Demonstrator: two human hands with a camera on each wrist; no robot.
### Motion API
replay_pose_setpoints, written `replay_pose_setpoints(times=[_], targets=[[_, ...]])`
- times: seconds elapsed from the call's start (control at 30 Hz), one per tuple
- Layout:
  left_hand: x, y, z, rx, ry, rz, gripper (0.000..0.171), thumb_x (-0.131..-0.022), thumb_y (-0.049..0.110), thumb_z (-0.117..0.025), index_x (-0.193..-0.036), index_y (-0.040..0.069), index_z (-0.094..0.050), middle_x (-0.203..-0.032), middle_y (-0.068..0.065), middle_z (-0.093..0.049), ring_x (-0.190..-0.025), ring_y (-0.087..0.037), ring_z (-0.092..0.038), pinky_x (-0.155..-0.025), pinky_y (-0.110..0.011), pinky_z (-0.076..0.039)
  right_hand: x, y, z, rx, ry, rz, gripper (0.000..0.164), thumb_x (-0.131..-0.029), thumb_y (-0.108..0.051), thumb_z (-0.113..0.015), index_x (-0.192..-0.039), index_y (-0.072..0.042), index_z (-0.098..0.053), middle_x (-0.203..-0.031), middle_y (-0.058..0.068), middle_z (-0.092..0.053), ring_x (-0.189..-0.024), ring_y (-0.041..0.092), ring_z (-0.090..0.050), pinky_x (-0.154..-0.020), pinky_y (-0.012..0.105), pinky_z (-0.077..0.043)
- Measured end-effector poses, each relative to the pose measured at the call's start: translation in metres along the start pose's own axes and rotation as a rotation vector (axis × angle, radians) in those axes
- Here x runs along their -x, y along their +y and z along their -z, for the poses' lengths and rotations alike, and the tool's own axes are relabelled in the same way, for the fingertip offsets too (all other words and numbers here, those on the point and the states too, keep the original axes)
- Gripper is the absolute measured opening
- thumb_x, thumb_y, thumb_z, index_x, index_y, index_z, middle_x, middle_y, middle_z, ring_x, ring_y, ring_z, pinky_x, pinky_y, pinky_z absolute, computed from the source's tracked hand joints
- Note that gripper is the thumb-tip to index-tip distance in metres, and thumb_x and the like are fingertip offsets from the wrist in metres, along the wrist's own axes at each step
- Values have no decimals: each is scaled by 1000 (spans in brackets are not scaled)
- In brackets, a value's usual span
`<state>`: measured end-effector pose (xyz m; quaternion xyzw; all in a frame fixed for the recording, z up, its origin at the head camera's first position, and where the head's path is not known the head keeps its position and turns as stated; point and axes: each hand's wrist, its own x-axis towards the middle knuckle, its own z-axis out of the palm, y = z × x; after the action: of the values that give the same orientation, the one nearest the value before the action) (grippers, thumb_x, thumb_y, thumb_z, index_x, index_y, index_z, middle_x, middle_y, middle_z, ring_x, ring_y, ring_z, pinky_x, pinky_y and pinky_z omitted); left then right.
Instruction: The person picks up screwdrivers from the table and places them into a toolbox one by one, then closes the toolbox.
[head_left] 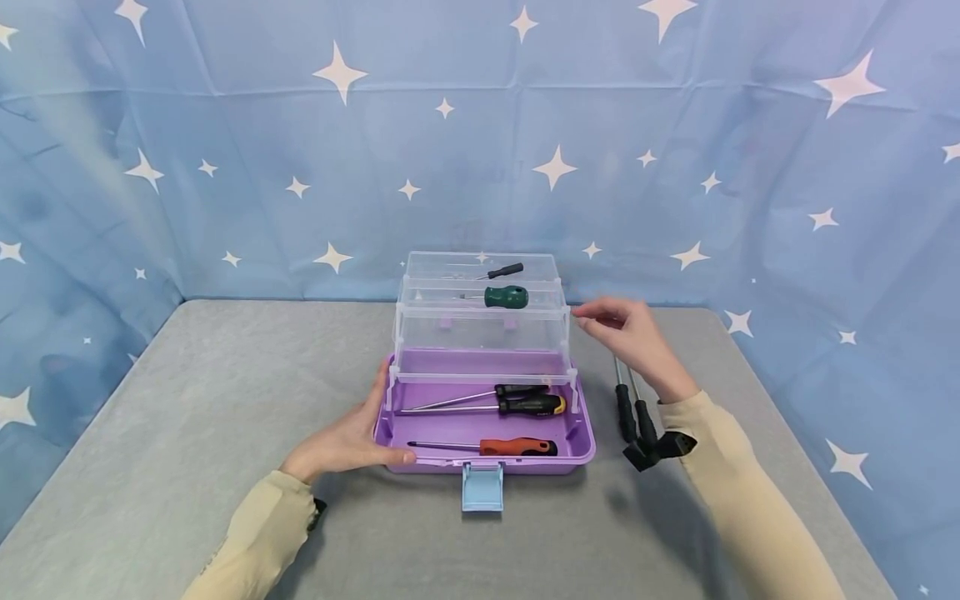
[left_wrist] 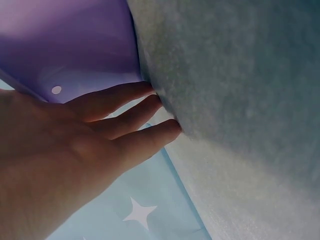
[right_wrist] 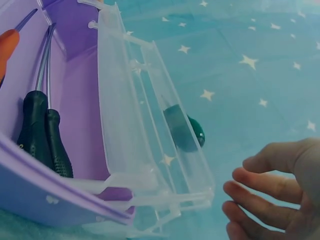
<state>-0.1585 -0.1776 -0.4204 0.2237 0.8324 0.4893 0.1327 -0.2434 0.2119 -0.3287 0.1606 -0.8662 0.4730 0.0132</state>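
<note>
A purple toolbox (head_left: pixel 450 425) stands unlatched, its clear tiered trays (head_left: pixel 480 337) raised toward the back. My left hand (head_left: pixel 345 437) rests on the box's left front corner, thumb along the front rim and fairly straight fingers against the side wall. Beside the upper trays' right end hovers my right hand (head_left: pixel 630 337), fingers loosely bent around nothing; the right wrist view shows a gap to the tray. A green-handled screwdriver (head_left: pixel 506 297) and a small black-handled one (head_left: pixel 506 271) lie in the trays. Below them are an orange-and-black screwdriver (head_left: pixel 513 447) and two black-handled screwdrivers (head_left: pixel 532 405).
Two black-handled tools (head_left: pixel 625 412) with metal shafts lie on the grey table (head_left: pixel 247 400), right of the box and partly behind my right wrist. The light blue latch (head_left: pixel 482 487) hangs down in front. A blue star-patterned curtain (head_left: pixel 480 150) encloses the table.
</note>
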Motion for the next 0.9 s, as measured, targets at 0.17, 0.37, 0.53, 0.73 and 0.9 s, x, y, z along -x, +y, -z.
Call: replay_pose_setpoints(times=[0.17,0.37,0.53,0.73,0.9], targets=[[0,0,0,-9,1,8,134,-73,30,-85,-151,12,22,-155,-31,-8,-138,-44,-22,-108,-59,-21,6,7,3,-2,13,-8,25,-95,-12,-62,-112,4,-67,-113,19,-65,-98,18,-61,-82,19,-47],[1,0,-1,-15,3,24,134,-73,31,-85,-151,12,22,-155,-31,-5,-139,-45,-19,-109,-59,-20,16,12,6,-28,38,-1,26,-94,-11,-64,-112,7,-67,-110,21,-66,-93,10,-62,-81,16,-46],[1,-1,-1,-20,6,17,133,-73,31,-85,-151,11,22,-155,-31,-5,-138,-45,-20,-108,-59,-20,23,24,9,0,51,-17,25,-94,-10,-64,-111,7,-67,-109,23,-66,-90,5,-61,-80,15,-46],[0,-1,-1,-8,3,1,133,-74,30,-85,-150,12,23,-155,-30,-4,-139,-44,-19,-109,-59,-19,32,37,10,23,44,-40,25,-94,-10,-63,-111,7,-67,-108,23,-66,-88,1,-61,-78,14,-46],[0,-1,0,-10,1,-2,133,-74,31,-85,-150,11,22,-155,-31,-5,-138,-45,-20,-108,-59,-21,37,43,10,26,53,-45,24,-93,-9,-63,-110,8,-67,-107,23,-67,-88,1,-61,-77,15,-47]])
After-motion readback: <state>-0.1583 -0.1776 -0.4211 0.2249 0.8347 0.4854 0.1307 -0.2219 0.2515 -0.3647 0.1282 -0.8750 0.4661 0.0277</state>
